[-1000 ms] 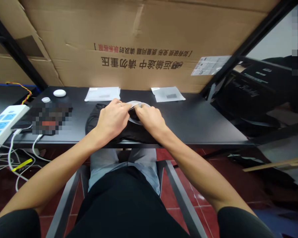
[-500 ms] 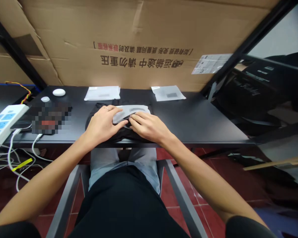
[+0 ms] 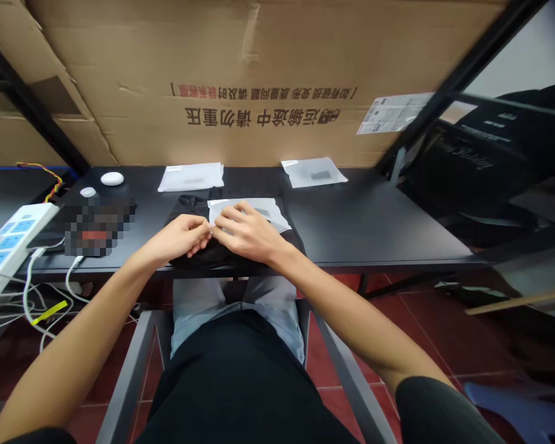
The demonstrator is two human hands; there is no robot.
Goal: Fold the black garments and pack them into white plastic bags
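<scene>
My left hand is closed, its thumb and index finger pinched at the left edge of a small translucent white bag. What is in the pinch is too small to make out. My right hand lies over the bag, fingers bent and close together, its fingertips meeting those of my left hand. Whether it grips anything is hidden. The bag rests on a folded black cloth at the front edge of the black desk. Two similar bags, one at the back left and one at the back right, lie flat.
A cardboard sheet stands behind the desk. To the left are a white power strip with cables, a blurred-out item, a white oval object and a smaller white round one. Grey chair armrests flank my body.
My left hand has come off the bag's top and closed at its left edge. My right hand has moved left, to my left fingertips. The bag now lies flatter.
</scene>
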